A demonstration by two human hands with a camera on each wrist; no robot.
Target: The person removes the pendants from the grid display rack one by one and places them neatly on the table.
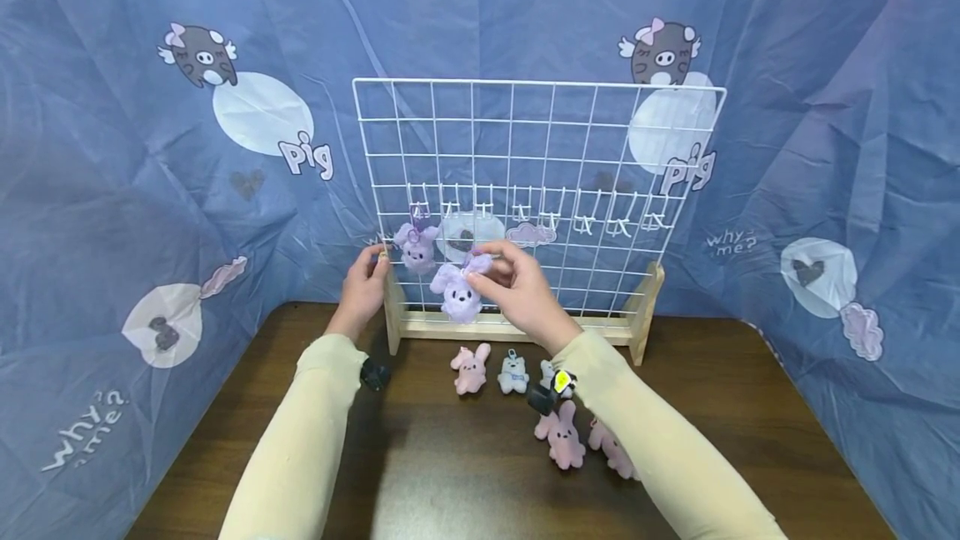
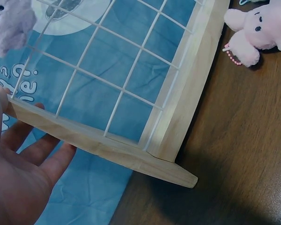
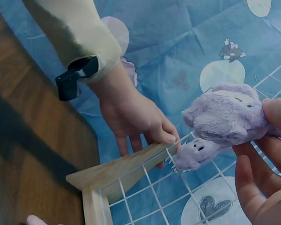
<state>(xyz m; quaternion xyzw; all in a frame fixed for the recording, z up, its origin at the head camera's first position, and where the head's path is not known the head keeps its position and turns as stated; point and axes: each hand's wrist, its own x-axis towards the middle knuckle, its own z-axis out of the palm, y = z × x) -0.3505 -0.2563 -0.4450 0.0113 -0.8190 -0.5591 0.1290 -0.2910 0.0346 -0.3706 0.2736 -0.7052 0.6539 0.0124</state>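
Observation:
My right hand (image 1: 522,294) pinches a purple plush bunny keychain (image 1: 460,297) by its upper part, in front of the white wire grid rack (image 1: 551,136). Seen from the right wrist, the held bunny (image 3: 225,115) is turned sideways between thumb and fingers. A second purple bunny (image 1: 417,252) hangs from a hook at the grid's left end. My left hand (image 1: 363,290) grips the rack's left wooden upright (image 1: 393,315). Up close in the left wrist view, the thumb is on one side of that wooden piece (image 2: 98,143) and the fingers reach behind it.
Several white hooks (image 1: 521,212) line the grid's middle. On the brown table (image 1: 420,465) lie a pink bunny (image 1: 470,369), a pale blue bear (image 1: 513,374), another pale plush (image 1: 547,370) partly hidden by the right wrist, and pink bunnies (image 1: 562,437) nearer me. Blue patterned cloth (image 1: 480,7) surrounds the table.

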